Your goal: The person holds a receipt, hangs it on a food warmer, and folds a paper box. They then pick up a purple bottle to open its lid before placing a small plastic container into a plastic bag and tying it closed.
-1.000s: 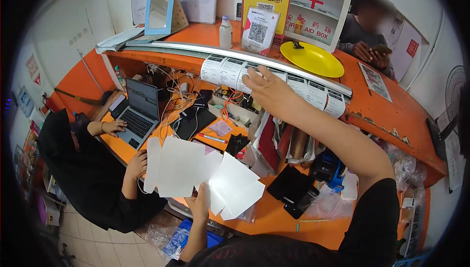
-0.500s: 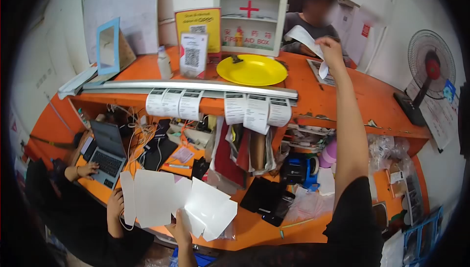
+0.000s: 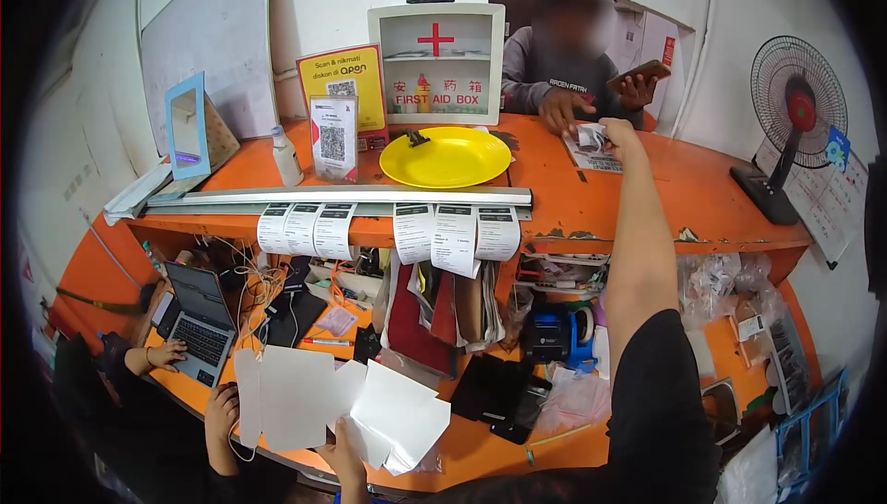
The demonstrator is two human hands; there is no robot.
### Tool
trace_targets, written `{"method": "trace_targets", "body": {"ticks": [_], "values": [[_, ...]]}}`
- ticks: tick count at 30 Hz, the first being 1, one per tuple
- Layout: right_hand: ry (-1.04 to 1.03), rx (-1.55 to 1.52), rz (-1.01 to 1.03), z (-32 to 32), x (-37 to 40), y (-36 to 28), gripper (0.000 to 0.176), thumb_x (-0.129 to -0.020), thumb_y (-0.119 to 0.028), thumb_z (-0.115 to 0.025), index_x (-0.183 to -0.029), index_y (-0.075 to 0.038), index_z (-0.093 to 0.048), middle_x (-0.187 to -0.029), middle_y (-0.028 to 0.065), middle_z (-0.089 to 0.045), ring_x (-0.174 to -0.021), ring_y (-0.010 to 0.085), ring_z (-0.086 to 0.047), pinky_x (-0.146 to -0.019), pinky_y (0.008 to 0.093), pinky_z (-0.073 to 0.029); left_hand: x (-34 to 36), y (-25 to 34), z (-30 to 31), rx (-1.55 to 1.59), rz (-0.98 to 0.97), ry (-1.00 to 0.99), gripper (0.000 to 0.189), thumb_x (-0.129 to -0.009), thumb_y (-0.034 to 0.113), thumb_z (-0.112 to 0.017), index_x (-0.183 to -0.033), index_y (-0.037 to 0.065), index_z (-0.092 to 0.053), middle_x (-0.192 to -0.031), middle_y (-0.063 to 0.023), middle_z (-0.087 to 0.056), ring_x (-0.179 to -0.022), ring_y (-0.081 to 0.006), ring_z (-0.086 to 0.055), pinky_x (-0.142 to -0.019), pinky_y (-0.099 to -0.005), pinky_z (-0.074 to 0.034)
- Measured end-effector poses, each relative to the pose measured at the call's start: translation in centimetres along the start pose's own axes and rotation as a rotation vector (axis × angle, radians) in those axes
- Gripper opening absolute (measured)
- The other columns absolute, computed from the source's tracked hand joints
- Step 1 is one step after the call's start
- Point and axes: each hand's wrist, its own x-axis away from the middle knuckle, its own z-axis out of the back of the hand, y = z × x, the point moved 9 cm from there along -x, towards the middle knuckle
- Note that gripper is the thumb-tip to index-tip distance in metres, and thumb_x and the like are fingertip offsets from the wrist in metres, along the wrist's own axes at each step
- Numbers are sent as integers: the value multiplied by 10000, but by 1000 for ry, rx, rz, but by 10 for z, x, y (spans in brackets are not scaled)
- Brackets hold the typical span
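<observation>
My left hand (image 3: 345, 458), low in the middle of the view, grips the lower edge of an unfolded white cardboard box (image 3: 402, 412) with flaps spread out. My right arm stretches over the high orange counter. At its end, my right hand (image 3: 625, 138) is closed on a curled white paper slip (image 3: 591, 137). The slip is just above a printed sheet (image 3: 602, 162) on the counter top. Across from me, a person's hand (image 3: 564, 111) reaches close to the slip; whether it touches cannot be made out. That person's other hand holds a phone (image 3: 639, 75).
A yellow plate (image 3: 445, 157) and a first aid box (image 3: 439, 65) stand on the counter (image 3: 647, 199). Several receipts (image 3: 455, 236) hang from a metal rail. A co-worker's hands are by a laptop (image 3: 200, 333) at left. A fan (image 3: 785, 134) stands at right.
My right hand has come down with the paper slip towards the counter. The person opposite now has one hand near the slip and holds up a phone. My left hand keeps the cardboard.
</observation>
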Motion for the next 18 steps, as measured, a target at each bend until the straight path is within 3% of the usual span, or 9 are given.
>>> {"method": "trace_targets", "body": {"ticks": [4, 8, 10, 11, 12, 13, 16, 17, 18], "values": [[15, -141, 24, -7, -10, 3, 136, -780, -53, -478, -699, 36, -541, -533, 105, -462, -375, 165, -387, -358, 315, -296, 5, 1, 0, -21, 46, 48, 325, -863, 44, -536, -1146, -71, -425, -1068, -147, -552, -950, -194, -550, -818, -331, -444], [-81, -112, -41, -29, 32, -13, 106, -816, -95, -527, -843, 7, -537, -650, 84, -532, -467, 160, -474, -386, 281, -348, 2, -2, -7, 23, 24, 6, 328, -864, 65, -560, -1143, -76, -459, -1088, -138, -552, -957, -178, -543, -807, -309, -447], [-24, 446, 256, -20, 2, -21, 256, -805, -142, -600, -990, 28, -550, -806, 97, -617, -644, 176, -585, -485, 320, -450, 13, 21, -20, -75, 112, -55, 262, -865, 72, -584, -1071, -84, -542, -1048, -107, -577, -929, -138, -528, -801, -275, -441], [154, 447, 541, -16, 72, -63, 376, -814, -167, -618, -1125, 22, -523, -936, 99, -624, -727, 161, -580, -572, 318, -463, 7, 12, -25, 3, 0, -93, 217, -858, 51, -594, -1025, -84, -565, -1003, -88, -589, -916, -130, -521, -811, -274, -433], [71, 268, 669, -19, 113, -70, 463, -819, -187, -630, -1218, 0, -487, -1065, 94, -585, -818, 134, -549, -674, 269, -449, 9, 16, -38, -49, -81, -141, 220, -855, 37, -591, -1037, -81, -557, -1009, -87, -588, -920, -140, -524, -822, -284, -428], [-130, 235, 664, -28, 187, -77, 398, -808, -147, -621, -1163, -2, -517, -1029, 120, -604, -910, 159, -568, -784, 287, -464, 18, 42, -63, -123, -156, -265, 222, -851, 23, -584, -1047, -75, -548, -1020, -93, -580, -932, -146, -522, -838, -292, -422], [-655, 189, 306, -34, 358, 2, 386, -828, -210, -637, -1144, -32, -502, -1133, 84, -535, -982, 155, -524, -809, 270, -437, 46, 57, -124, -21, -167, -476, 210, -851, 1, -561, -1046, -71, -530, -1014, -88, -563, -960, -149, -523, -842, -286, -420], [-784, 300, 682, -29, 415, 17, 470, -813, -216, -664, -1187, -16, -463, -1143, 99, -516, -976, 165, -520, -822, 284, -431, 57, 52, -140, 0, -160, -545, 205, -853, 3, -559, -1045, -66, -530, -1009, -84, -560, -958, -144, -523, -837, -284, -421], [-688, 320, 55, -22, 447, 42, 524, -762, -200, -718, -1168, 6, -460, -1171, 144, -500, -1000, 194, -516, -844, 318, -427, 67, 49, -157, 31, -156, -617, 201, -856, 4, -557, -1043, -62, -529, -1003, -80, -557, -956, -140, -522, -831, -282, -422]]}}
